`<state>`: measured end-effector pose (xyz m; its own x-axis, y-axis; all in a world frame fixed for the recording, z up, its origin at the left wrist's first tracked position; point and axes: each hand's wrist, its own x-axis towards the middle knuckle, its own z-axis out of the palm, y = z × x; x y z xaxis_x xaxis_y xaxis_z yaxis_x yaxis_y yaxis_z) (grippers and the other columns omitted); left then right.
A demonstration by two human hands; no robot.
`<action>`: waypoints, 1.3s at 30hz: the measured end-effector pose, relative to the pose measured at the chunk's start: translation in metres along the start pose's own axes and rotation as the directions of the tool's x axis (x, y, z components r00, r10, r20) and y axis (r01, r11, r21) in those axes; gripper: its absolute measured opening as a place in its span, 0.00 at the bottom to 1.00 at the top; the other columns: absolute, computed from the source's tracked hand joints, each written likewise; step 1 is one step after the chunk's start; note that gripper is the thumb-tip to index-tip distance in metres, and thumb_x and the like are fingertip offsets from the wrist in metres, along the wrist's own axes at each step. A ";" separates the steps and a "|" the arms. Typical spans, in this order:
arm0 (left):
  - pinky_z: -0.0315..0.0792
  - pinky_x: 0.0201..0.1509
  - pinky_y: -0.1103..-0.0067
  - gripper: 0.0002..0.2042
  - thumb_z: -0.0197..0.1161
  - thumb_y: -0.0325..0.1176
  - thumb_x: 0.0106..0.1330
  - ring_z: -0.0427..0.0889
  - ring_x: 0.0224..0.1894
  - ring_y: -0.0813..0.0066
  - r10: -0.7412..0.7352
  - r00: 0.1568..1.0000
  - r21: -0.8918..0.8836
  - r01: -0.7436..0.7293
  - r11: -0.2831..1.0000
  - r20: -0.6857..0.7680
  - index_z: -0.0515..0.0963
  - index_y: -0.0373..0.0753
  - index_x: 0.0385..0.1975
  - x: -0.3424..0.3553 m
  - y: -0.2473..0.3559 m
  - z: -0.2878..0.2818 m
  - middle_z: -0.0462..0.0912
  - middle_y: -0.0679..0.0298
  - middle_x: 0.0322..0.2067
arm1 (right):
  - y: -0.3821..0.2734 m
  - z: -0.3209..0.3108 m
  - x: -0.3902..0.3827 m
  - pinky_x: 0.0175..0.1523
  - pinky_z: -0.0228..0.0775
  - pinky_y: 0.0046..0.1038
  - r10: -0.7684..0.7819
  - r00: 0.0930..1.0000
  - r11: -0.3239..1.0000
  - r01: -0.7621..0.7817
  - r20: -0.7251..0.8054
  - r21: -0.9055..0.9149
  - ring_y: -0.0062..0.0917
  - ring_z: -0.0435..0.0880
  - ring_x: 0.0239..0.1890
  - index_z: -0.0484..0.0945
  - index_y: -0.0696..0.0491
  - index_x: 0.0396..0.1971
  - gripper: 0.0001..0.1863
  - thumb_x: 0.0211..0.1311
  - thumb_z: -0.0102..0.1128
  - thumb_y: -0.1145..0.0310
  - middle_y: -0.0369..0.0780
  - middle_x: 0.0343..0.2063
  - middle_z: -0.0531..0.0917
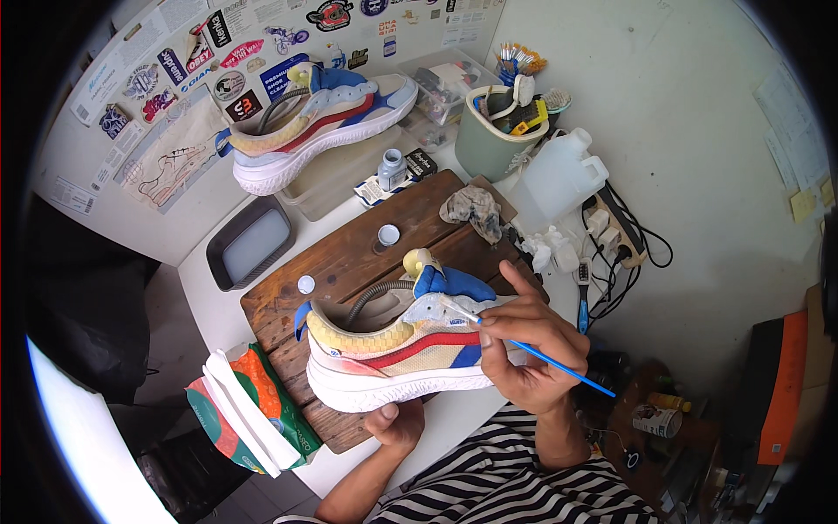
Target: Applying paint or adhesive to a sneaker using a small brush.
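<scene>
My left hand (397, 426) holds a sneaker (410, 351) from below, its thumb against the white sole and its other fingers hidden. The sneaker is cream, yellow, red and blue, with its toe to the right and a coiled spring-like insert inside. Between the fingers of my right hand (534, 349) is a slim paintbrush (559, 363) with a blue handle. Its bristle tip touches the pale grey-blue panel by the lace area. A small cup of pale paint (388, 235) and a white lid (305, 285) sit on the wooden board (336, 258) beyond the sneaker.
Behind the board, the matching sneaker (323, 131) rests on a clear plastic box, near a paint bottle (392, 170). A dark tray (250, 243) and tissue pack (249, 410) lie left. Rightward are a crumpled rag (472, 212), green bin (489, 144), white jug (559, 179) and power strip (624, 229).
</scene>
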<state>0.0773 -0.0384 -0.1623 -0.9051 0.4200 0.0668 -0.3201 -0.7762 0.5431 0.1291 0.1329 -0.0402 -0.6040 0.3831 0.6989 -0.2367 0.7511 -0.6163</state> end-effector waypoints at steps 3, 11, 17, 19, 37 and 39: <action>0.65 0.77 0.63 0.38 0.66 0.40 0.56 0.75 0.70 0.58 -0.016 1.000 -0.020 0.016 1.000 0.010 0.69 0.30 0.69 -0.001 0.001 -0.001 0.78 0.55 0.66 | 0.001 0.002 -0.002 0.69 0.72 0.57 0.003 1.000 1.000 -0.003 0.006 0.025 0.30 0.92 0.36 0.84 0.56 0.35 0.07 0.58 0.69 0.82 0.41 0.30 0.90; 0.65 0.78 0.63 0.38 0.66 0.40 0.55 0.75 0.70 0.58 0.009 0.999 -0.047 -0.007 0.999 0.041 0.70 0.32 0.69 0.000 -0.001 -0.006 0.78 0.56 0.66 | 0.006 -0.001 -0.002 0.70 0.71 0.57 0.011 1.000 1.000 -0.011 0.000 0.012 0.29 0.92 0.35 0.84 0.57 0.36 0.08 0.56 0.70 0.82 0.41 0.30 0.90; 0.64 0.78 0.63 0.39 0.66 0.40 0.55 0.75 0.70 0.58 -0.024 0.999 -0.058 0.027 0.998 0.045 0.70 0.31 0.69 0.000 0.002 -0.001 0.78 0.55 0.66 | 0.006 -0.001 -0.001 0.71 0.70 0.57 0.010 1.000 0.999 -0.011 0.004 0.038 0.29 0.91 0.34 0.83 0.57 0.35 0.08 0.56 0.69 0.83 0.41 0.30 0.90; 0.64 0.78 0.63 0.39 0.66 0.40 0.55 0.74 0.71 0.58 -0.015 0.999 -0.046 0.016 0.999 0.031 0.69 0.31 0.69 -0.001 0.000 -0.003 0.78 0.55 0.66 | 0.007 -0.003 -0.003 0.71 0.70 0.57 0.013 1.000 0.999 -0.012 -0.007 0.037 0.29 0.91 0.34 0.83 0.57 0.35 0.08 0.56 0.69 0.83 0.42 0.30 0.90; 0.61 0.79 0.62 0.41 0.66 0.41 0.53 0.72 0.72 0.56 -0.034 0.997 0.015 0.035 0.999 -0.063 0.67 0.30 0.70 -0.003 -0.002 -0.007 0.76 0.54 0.68 | -0.004 0.005 0.003 0.71 0.70 0.58 -0.032 0.999 0.998 0.033 0.022 -0.057 0.28 0.91 0.35 0.85 0.55 0.34 0.08 0.54 0.71 0.82 0.39 0.31 0.89; 0.61 0.79 0.62 0.41 0.66 0.41 0.53 0.72 0.72 0.56 -0.045 0.997 0.022 0.046 0.999 -0.063 0.67 0.30 0.71 -0.003 -0.003 -0.007 0.75 0.54 0.68 | -0.005 0.005 0.003 0.71 0.70 0.58 -0.042 0.998 0.996 0.045 0.040 -0.079 0.28 0.91 0.35 0.85 0.55 0.34 0.09 0.54 0.70 0.82 0.39 0.31 0.89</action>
<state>0.0788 -0.0410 -0.1697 -0.9055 0.4241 -0.0103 -0.3556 -0.7455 0.5638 0.1245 0.1277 -0.0366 -0.6234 0.3294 0.7091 -0.2028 0.8078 -0.5535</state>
